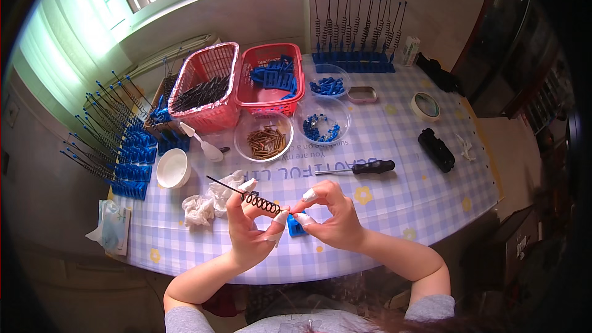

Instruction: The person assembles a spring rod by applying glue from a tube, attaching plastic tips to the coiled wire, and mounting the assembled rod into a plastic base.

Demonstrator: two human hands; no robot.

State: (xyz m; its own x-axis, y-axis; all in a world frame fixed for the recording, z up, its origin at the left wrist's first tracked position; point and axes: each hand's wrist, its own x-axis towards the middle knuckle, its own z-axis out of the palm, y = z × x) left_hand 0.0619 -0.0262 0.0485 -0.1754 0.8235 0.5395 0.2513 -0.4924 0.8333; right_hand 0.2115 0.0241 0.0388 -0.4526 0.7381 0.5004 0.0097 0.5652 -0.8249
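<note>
My left hand (250,225) pinches a black rod with a spring-like coil (262,202), its straight thin end slanting up to the left. At the coil's lower right end, my right hand (333,216) closes thumb and forefinger right beside the left fingertips; what is between them is too small to make out. White tape wraps several fingertips on both hands. Just below the right thumb is a blue plastic piece (296,226), partly hidden; I cannot tell whether it is held or lies on the tablecloth.
Beyond my hands stand bowls of brass-coloured tubes (269,143), blue-white beads (321,128) and blue plastic parts (327,86). Behind are baskets of black rods (205,94) and blue pieces (274,77). A screwdriver (370,167) lies right, crumpled tissue (198,209) left. Racks of upright coiled rods (353,61) line the edges.
</note>
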